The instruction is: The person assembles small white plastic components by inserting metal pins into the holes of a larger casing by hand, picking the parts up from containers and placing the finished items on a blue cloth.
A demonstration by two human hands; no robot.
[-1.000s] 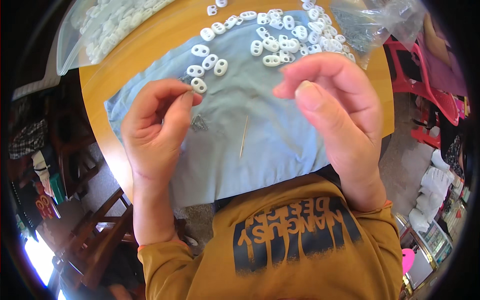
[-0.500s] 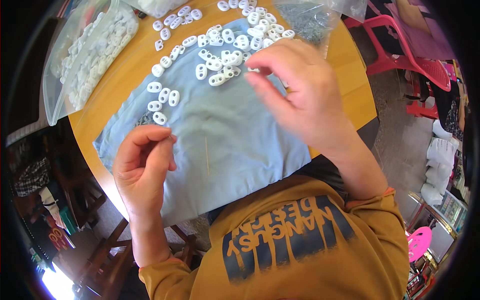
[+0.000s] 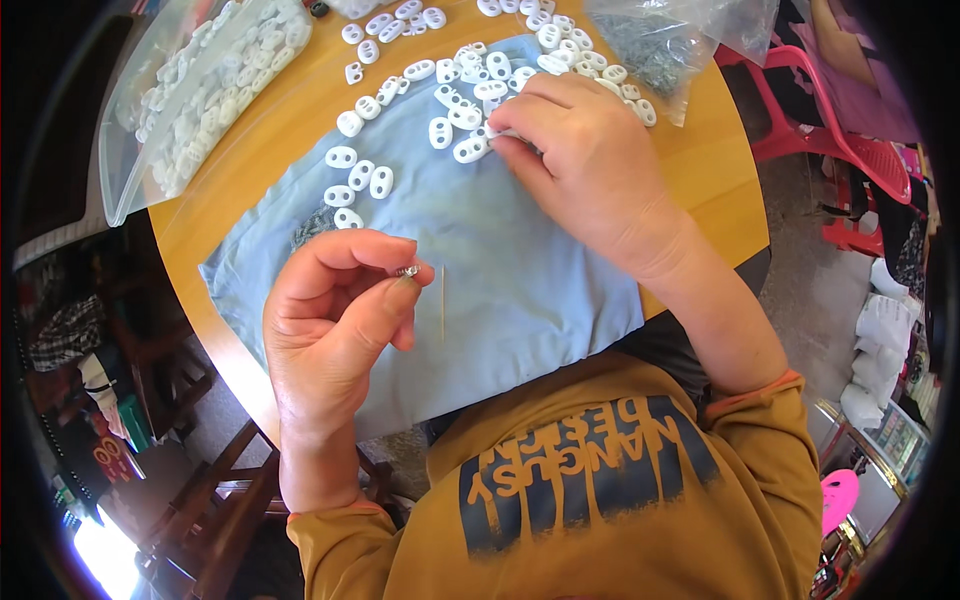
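Since half a second ago, my right hand (image 3: pixel 592 160) has come closer to the cluster of white pieces (image 3: pixel 470 150), and my left hand (image 3: pixel 335 312) has moved nearer to the thin wooden stick (image 3: pixel 443 305). My left fingers pinch a small metal spring (image 3: pixel 408 271), which is now visible at their tips. My right fingers stand narrow at the near edge of the cluster; whether one piece is already between them, I cannot tell.

I judge that the step in hand is taking one two-holed piece while the spring is kept ready. To my mind, the next move calls for a fine pinch on a single piece, without pushing its neighbours, and a steady left hand, because the spring could slip away.

Below both hands is the blue cloth (image 3: pixel 500 285), with a little heap of grey metal parts (image 3: pixel 315 228) beyond the left fingers. Farther out on the tabletop (image 3: pixel 710 165), the translucent container (image 3: pixel 118 192) at the left holds many white pieces, and the clear bag (image 3: pixel 735 22) at the far right holds a tangled grey mass, probably more springs.
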